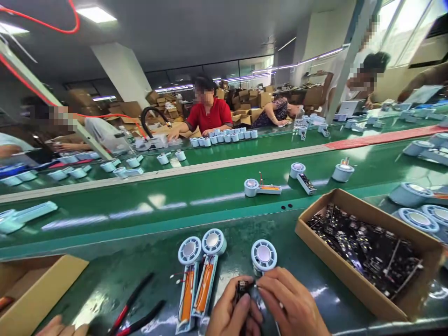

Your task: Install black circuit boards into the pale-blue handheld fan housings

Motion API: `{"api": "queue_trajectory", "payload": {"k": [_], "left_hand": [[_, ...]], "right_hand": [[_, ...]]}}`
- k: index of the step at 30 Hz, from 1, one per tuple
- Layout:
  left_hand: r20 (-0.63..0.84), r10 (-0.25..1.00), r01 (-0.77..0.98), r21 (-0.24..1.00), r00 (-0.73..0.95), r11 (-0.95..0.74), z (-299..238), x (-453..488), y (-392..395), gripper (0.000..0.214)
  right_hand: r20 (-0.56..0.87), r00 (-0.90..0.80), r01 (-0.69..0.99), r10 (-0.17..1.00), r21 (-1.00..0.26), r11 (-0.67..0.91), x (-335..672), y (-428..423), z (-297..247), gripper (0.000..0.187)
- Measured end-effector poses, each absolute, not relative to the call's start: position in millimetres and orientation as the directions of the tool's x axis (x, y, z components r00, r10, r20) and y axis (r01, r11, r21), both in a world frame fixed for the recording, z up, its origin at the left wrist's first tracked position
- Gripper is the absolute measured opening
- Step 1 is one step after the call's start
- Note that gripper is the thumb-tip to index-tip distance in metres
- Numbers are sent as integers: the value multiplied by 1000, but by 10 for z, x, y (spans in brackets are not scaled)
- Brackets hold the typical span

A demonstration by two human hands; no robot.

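Observation:
My left hand (231,312) is closed around a small black circuit board (242,287), whose top edge shows between thumb and fingers. Facing it, my right hand (294,305) pinches a tiny white connector (255,283) close to the board; whether the two touch I cannot tell. Just beyond the hands lies a light blue fan body (264,255) with a silver centre, its handle mostly hidden by my fingers. To the left lie two similar fan bodies, one (189,252) beside the other (213,241), with orange strips and thin wires in their open handles.
A cardboard box (353,287) of black circuit boards stands right. Left are black-and-red tool handles (128,305), another person's hand (63,326) and a second box (45,298). Ahead, a green conveyor (196,186) carries fan bodies; co-workers sit beyond.

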State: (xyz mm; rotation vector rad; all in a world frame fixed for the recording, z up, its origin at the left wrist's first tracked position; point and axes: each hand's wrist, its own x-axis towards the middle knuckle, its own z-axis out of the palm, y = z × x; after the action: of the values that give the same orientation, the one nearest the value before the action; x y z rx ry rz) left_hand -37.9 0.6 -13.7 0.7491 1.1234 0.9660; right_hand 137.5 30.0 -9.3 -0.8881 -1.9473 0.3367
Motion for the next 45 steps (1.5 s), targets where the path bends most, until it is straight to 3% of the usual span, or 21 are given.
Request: {"api": "queue_trajectory", "payload": {"k": [5,13,18,24,28,31,37,45], "left_hand": [[-358,924,-204,903,133,379,-93,-297,-31,60],[-142,982,42,988,-127,149,12,-278,-22,39],[-166,983,-75,984,-76,161,24,-234,73,37],[-331,930,-337,867,161,367,-3,-287,200,31],[-348,915,-335,853,206,400,5,-304,198,37],[-326,935,-218,911,142,350,11,-295,137,51],[-306,946,82,951,106,299,-39,-241,19,51],[-210,977,269,940,-27,209,-2,-132,-13,54]], "right_hand": [[602,-325,460,729,-573,678,1399,260,-18,23],[584,-328,435,743,-604,667,1394,272,-9,20],[594,-339,443,730,-584,680,1398,291,1,19],[638,-423,492,644,-435,754,1444,312,1,26],[638,-512,488,575,-335,806,1482,332,45,32],[631,-522,509,574,-309,803,1476,348,80,31],[640,-485,548,596,-309,777,1392,348,58,29],[675,-426,567,602,-319,759,1336,349,66,31]]}}
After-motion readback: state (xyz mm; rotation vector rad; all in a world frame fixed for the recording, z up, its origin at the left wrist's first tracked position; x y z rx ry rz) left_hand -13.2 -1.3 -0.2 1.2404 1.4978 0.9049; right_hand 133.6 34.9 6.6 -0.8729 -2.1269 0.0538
